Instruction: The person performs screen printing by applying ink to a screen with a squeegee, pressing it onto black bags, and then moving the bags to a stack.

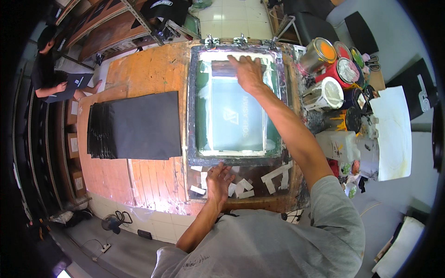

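A silk screen printing frame (235,161) lies before me, with a dark border, green mesh edges and a pale rectangular middle bearing a design. My right hand (249,74) reaches across to its far end, fingers bent over a dark brownish bar that looks like a squeegee (221,70); the thumb is hidden. At the near border is my left hand (219,180), its slightly curled fingers apart and the tips at the frame's edge. Metal clamps (240,41) stand along the far side of the frame.
A stack of black sheets (134,125) lies left on the wooden table (134,65). Torn white tape pieces (243,186) lie in front of the frame. Paint cans (319,53), tubs and a jug (337,146) crowd the right. A person (46,69) holds a dark sheet at far left.
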The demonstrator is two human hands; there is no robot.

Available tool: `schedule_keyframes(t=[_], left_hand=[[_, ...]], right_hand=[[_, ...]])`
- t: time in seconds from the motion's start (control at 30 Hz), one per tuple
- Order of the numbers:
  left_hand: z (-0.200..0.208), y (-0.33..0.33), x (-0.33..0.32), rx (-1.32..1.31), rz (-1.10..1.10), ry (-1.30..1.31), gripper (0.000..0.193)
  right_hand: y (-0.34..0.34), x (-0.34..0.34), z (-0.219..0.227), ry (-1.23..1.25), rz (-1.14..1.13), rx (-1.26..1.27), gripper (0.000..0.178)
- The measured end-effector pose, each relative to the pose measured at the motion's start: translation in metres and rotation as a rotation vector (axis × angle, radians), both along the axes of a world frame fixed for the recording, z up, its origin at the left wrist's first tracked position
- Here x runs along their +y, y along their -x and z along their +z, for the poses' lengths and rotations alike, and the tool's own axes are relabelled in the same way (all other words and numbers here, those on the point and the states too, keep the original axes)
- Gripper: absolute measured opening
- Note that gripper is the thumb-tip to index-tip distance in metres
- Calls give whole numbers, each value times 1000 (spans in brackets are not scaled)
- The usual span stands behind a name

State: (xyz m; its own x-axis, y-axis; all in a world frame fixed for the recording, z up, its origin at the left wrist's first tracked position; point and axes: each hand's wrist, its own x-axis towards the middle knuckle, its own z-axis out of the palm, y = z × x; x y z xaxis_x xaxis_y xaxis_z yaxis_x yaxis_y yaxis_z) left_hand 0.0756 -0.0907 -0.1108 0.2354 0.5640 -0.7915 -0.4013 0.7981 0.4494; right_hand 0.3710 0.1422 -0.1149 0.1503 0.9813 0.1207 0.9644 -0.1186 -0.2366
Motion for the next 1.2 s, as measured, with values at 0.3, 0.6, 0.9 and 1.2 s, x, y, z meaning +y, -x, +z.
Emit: schedule_keyframes(t=[0.3, 0.6, 0.9, 1.2], left_hand=[[-1, 4, 0, -9, 54, 48, 31], [15, 6, 7, -39, 2, -96, 36], [70, 3, 25, -136, 21, -193, 26], [121, -3, 104, -440, -143, -826, 28]], right_hand=[[-8, 34, -12, -296, -56, -214, 67], [70, -103, 36, -108, 98, -66, 69], [145, -233, 115, -203, 77, -57, 59], [91, -153, 212, -515, 124, -144, 46]])
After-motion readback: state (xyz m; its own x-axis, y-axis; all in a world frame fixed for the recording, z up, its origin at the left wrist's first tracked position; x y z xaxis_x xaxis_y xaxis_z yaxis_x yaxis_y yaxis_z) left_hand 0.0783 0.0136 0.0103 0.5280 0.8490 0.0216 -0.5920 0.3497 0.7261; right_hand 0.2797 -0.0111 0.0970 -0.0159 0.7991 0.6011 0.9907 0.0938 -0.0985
